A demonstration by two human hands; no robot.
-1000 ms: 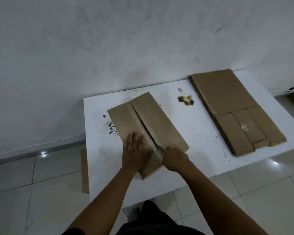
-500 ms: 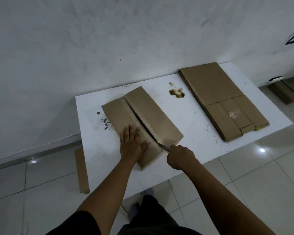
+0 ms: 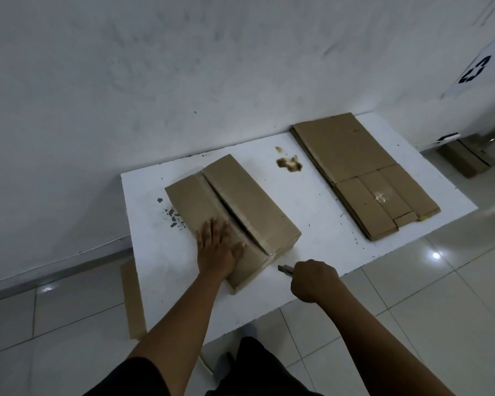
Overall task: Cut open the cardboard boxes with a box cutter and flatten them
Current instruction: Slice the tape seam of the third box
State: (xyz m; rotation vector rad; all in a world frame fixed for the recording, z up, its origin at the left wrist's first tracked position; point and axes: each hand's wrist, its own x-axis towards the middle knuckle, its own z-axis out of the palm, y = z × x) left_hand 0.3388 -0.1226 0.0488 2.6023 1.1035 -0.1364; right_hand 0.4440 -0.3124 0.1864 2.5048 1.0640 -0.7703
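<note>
A brown cardboard box (image 3: 249,201) lies on the white table (image 3: 320,232), its top seam split into a dark slit between the two flaps. My left hand (image 3: 217,250) presses flat on the left flap near the box's near end, fingers straight. My right hand (image 3: 315,278) grips a box cutter (image 3: 285,269), whose metal tip pokes out to the left, just off the box's near corner and clear of the cardboard. A stack of flattened cardboard (image 3: 363,175) lies on the right side of the table.
Brown scraps (image 3: 289,163) lie between box and stack. Dark specks (image 3: 172,214) mark the table left of the box. A cardboard piece (image 3: 133,298) leans against the table's left side; another box (image 3: 463,160) sits on the tiled floor at right. The wall runs right behind the table.
My right hand has drawn the cutter toward me along the seam and out past the box's near end. The left hand stays pressed on the left flap.
</note>
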